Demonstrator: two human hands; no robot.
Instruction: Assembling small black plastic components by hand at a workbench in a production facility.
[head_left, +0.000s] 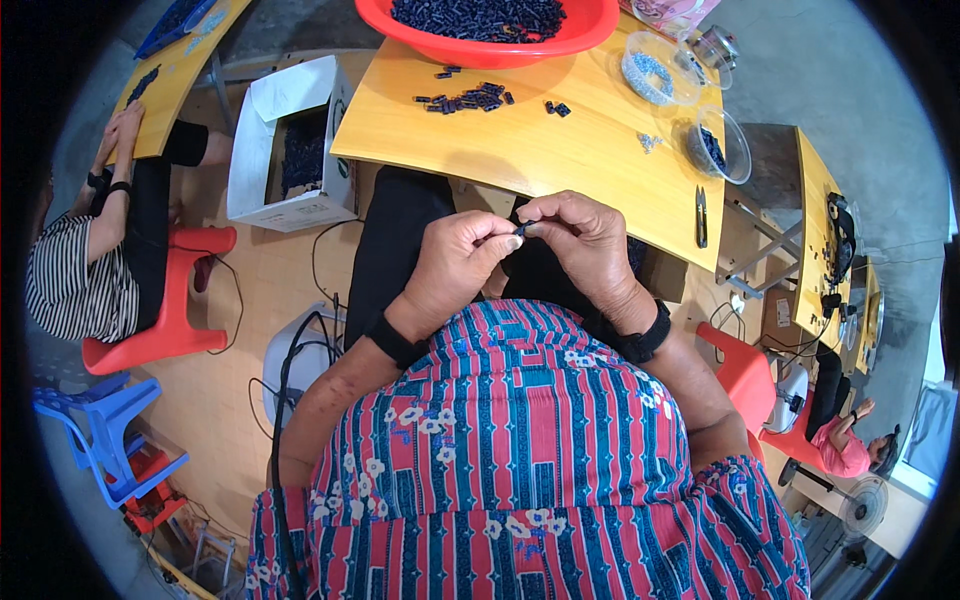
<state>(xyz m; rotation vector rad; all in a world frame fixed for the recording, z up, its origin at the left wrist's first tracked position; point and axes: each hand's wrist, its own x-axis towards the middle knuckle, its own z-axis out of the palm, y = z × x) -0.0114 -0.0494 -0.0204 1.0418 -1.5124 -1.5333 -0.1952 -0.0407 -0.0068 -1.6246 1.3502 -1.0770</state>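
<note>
Here, a small dark piece (524,228) sits right between two bare hands, just off the near edge of the yellow worktop (600,140) and above the person's lap. The left hand (455,262) pinches it between thumb and finger, and the right hand (586,245) pinches it from the other side, so the fingers of both hands are closed on it. The fingers cover so much of it that its full shape is hard to tell. Each wrist has a black band (398,341) around it. Up on the worktop, a loose pile of dark blue pieces (480,98) lies in front of a big red tub (480,50), which is full of lots more. To the right, one clear bowl (685,88) holds light blue bits, and a clear cup (737,150) near it holds dark ones. Some tiny pale bits (647,143) lie beside the cup. Little black snips (701,218) lie near the right edge. On the floor to the left stands a white box (250,165) with dark things inside. Past it, a person in a striped shirt (85,275) sits on a red chair (180,300).
</note>
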